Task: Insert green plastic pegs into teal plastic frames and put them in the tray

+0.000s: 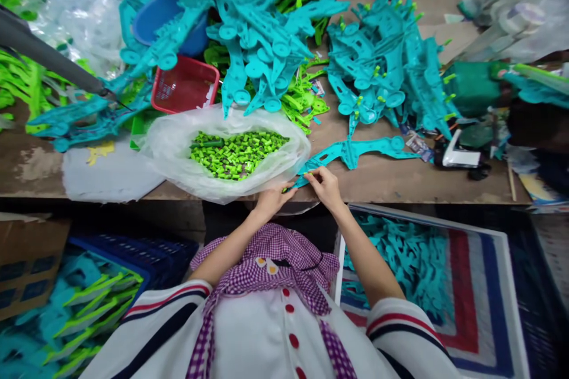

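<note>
A long teal plastic part (351, 151) lies slantwise over the front of the bench, its near end between my hands. My left hand (272, 199) is closed at that near end, and a bit of green shows by its fingertips. Just to the right, my right hand (325, 186) pinches the same part from above; whether a small piece is under its fingertips I cannot make out. Left of my hands sits an open clear plastic bag (164, 157) filled with small bright green caps (242, 157). A dark green stick-like thing (208, 143) lies on the caps.
Piles of teal parts (382, 59) stand behind, some with green caps. A red basket (184, 86) and blue bowl (164, 21) are behind the bag. A grey bar (53, 50) reaches in from the left. Below the bench edge are a lined crate (466, 290) and blue crates (164, 263).
</note>
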The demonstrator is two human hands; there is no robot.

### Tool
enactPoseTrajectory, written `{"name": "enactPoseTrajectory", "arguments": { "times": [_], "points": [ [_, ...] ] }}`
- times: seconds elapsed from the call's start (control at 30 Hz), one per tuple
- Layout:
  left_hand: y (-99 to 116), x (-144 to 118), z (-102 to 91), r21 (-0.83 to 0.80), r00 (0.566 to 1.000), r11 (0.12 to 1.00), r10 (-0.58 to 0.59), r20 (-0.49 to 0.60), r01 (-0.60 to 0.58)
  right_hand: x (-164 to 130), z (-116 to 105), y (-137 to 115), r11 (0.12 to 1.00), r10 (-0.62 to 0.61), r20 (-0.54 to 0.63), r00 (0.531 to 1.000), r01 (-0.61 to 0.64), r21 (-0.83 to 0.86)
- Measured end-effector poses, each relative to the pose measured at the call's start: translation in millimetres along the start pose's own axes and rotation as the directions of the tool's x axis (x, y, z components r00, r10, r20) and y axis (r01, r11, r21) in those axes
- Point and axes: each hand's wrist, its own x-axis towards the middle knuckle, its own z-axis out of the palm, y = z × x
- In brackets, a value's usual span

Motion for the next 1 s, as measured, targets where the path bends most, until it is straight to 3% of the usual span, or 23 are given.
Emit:
{"name": "enactPoseTrajectory", "arguments": {
  "times": [0.13, 0.4, 0.5, 0.77, 1.0],
  "points": [
    [1, -1, -1.3, -0.01, 1.0, 1.0, 0.0, 0.0, 0.0, -3, 0, 1, 1.0, 0.02, 0.027, 0.999, -0.02, 0.009],
    [1, -1, -1.9, -0.006, 0.999, 1.0, -0.029, 0.027, 0.029, -4, 1, -2, 0.992, 0.101, -0.064, 0.993, -0.096, 0.082],
    [0, -1, -2.2, 0.004, 0.999, 1.0, -0.023, 0.031, 0.023, -4, 1, 0, 0.993, 0.099, -0.02, 0.995, -0.097, 0.07],
    [-1, -2, -0.5, -0.039, 1.0, 0.999, -0.007, 0.031, 0.008, -3, 9, -6, 0.975, 0.052, -0.025, 0.998, -0.056, -0.217],
    [-5, -5, -12.0, -0.041, 0.997, 0.996, -0.074, 0.039, 0.075, -14, 3, -21, 0.994, 0.063, 0.012, 0.998, -0.061, -0.09]
  ]
}}
